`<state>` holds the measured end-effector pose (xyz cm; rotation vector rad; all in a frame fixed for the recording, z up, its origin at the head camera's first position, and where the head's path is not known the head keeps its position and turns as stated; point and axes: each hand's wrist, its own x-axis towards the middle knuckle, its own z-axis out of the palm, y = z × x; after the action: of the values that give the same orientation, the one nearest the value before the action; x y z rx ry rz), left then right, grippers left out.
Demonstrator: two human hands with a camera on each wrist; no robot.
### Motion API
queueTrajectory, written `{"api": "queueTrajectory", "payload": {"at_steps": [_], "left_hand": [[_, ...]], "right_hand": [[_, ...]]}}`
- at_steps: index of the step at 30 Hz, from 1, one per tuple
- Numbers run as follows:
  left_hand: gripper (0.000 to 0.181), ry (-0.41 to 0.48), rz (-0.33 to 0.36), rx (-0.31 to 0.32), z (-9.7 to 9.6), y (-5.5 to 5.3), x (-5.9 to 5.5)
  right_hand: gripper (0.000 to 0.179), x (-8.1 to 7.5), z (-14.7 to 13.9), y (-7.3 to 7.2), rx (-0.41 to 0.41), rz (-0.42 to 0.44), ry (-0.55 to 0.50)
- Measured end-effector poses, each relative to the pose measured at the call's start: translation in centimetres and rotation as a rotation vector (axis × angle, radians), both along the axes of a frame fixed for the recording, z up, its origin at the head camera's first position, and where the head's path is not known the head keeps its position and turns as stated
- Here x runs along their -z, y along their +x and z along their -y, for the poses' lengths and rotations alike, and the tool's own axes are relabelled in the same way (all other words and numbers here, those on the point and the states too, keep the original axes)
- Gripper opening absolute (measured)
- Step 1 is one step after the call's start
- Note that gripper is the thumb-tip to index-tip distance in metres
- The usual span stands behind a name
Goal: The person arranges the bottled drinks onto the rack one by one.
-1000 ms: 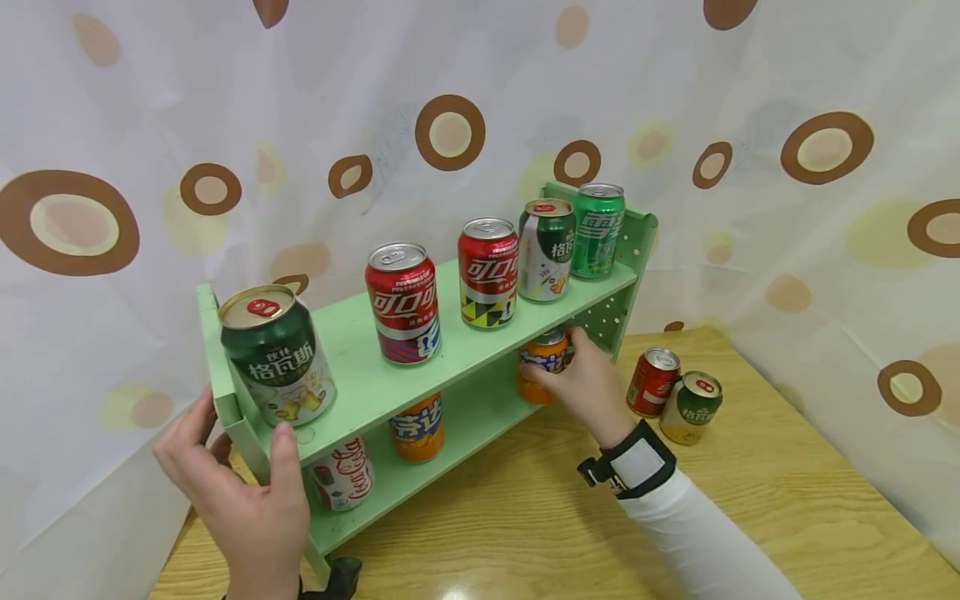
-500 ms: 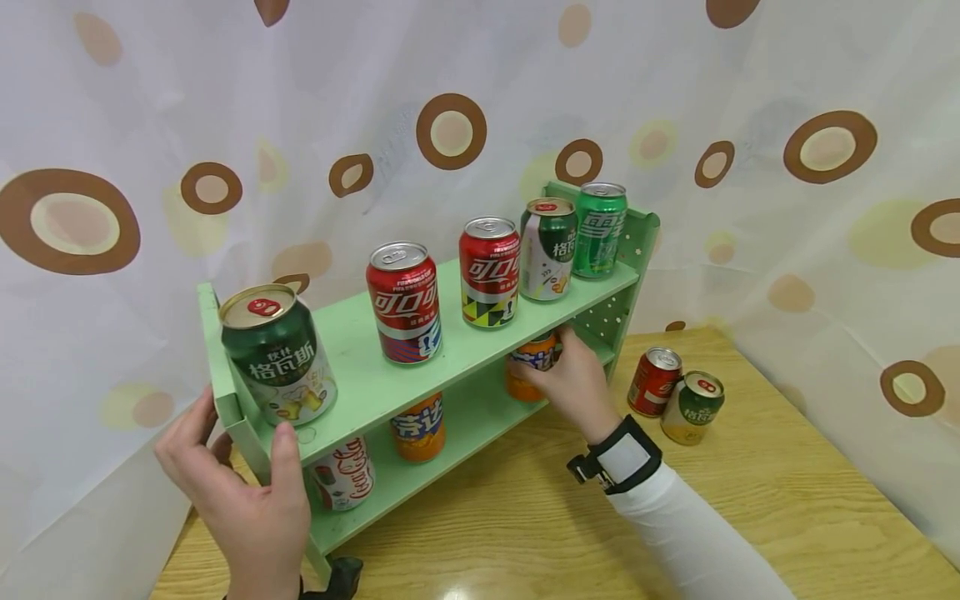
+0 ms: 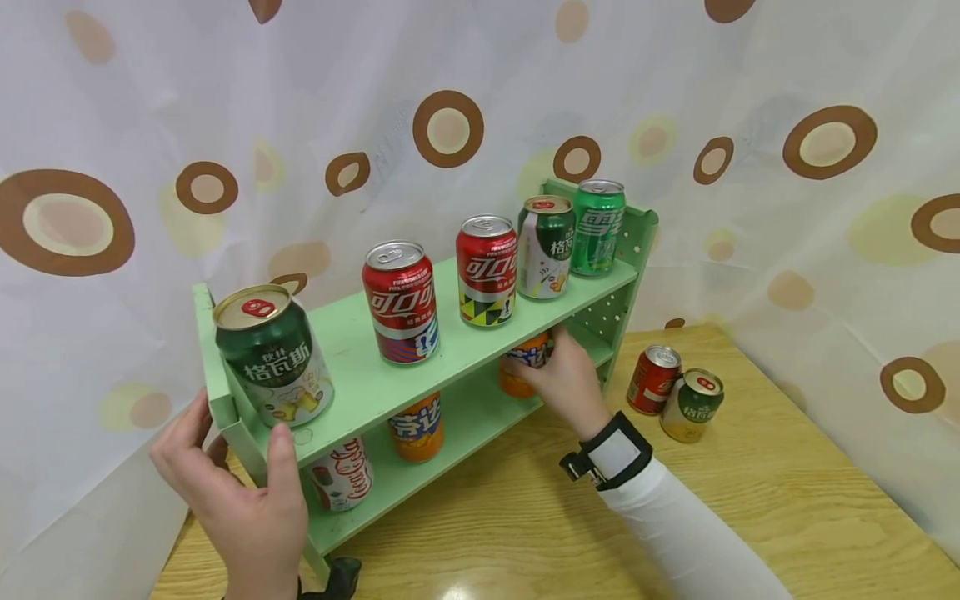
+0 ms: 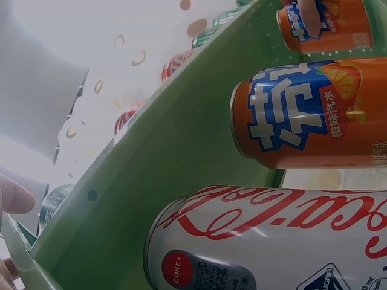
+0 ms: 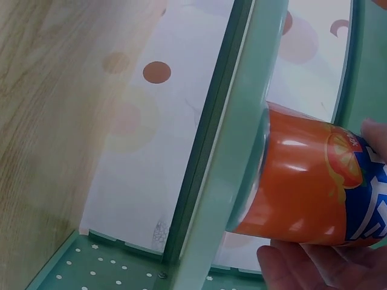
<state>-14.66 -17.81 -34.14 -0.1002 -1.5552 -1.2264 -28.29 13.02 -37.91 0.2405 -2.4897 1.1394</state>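
My right hand (image 3: pixel 570 387) reaches under the upper board and grips an orange Fanta can (image 3: pixel 531 353) standing on the lower board of the green two-tier shelf (image 3: pixel 339 329). In the right wrist view, thumb and fingers lie on opposite sides of this can (image 5: pixel 296 175), its base at the lower board. My left hand (image 3: pixel 251 504) grips the shelf's left end, thumb at the front edge of the upper board and fingers outside the side panel. Close by that thumb stands a green-and-white can (image 3: pixel 273 358). Below are a white Coca-Cola can (image 3: pixel 345 475) and another Fanta can (image 3: pixel 417 429).
Along the upper board stand two red Coca-Cola cans (image 3: pixel 401 304), a second green-and-white can (image 3: pixel 546 250) and a green can (image 3: pixel 598 229). Right of the shelf, a small red can (image 3: pixel 652 381) and a green-and-gold can (image 3: pixel 692 406) stand close together on the wooden table (image 3: pixel 757 467).
My right hand has slid the Fanta can a little to the left along the lower board, away from the right side panel. My left hand stays in place on the shelf.
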Motion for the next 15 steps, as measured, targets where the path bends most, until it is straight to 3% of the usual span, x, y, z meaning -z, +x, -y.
{"api": "queueTrajectory", "payload": {"at_steps": [6,15], "left_hand": [[0.065,-0.003,0.003,-0.001,0.0,0.0,0.0],[0.065,-0.001,-0.001,-0.005,0.0,0.0,0.0]], "right_hand": [[0.087,0.2,0.3,0.3,-0.015,-0.006,-0.021],[0.090,1.3,0.7,0.7,0.091,-0.029,-0.010]]}}
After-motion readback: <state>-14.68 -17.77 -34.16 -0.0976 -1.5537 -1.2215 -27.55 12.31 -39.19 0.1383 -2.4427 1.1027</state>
